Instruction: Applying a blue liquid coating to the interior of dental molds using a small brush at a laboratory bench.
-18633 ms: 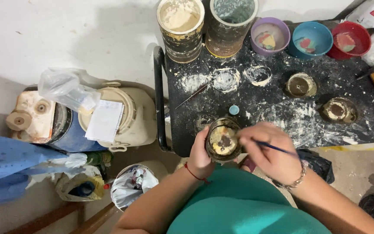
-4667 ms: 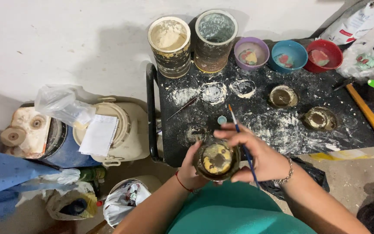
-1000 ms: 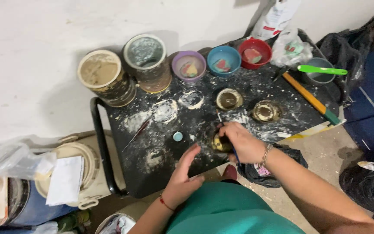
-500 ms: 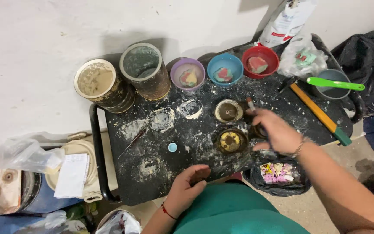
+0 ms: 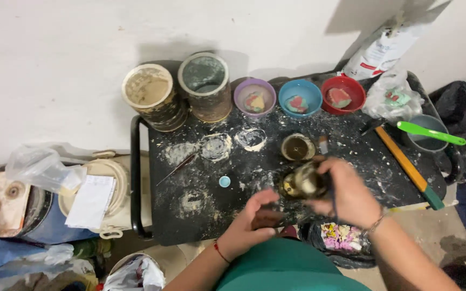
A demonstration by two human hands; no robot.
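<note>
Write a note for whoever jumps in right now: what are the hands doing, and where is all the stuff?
Right hand: lifts a small round gold-brown pot off the black table, with a thin brush tucked in its fingers.
Left hand: open, reaching toward the pot, not holding it; something dark and blurred lies under it.
On the table: a second small pot behind, two big tins at the back left, purple, blue and red bowls along the back, white powder spilled about.
Done or left: the pot's finish is too blurred to judge.

round dish (image 5: 301, 182) blurred | left hand (image 5: 252, 226) blurred (motion) | forearms cut off
</note>
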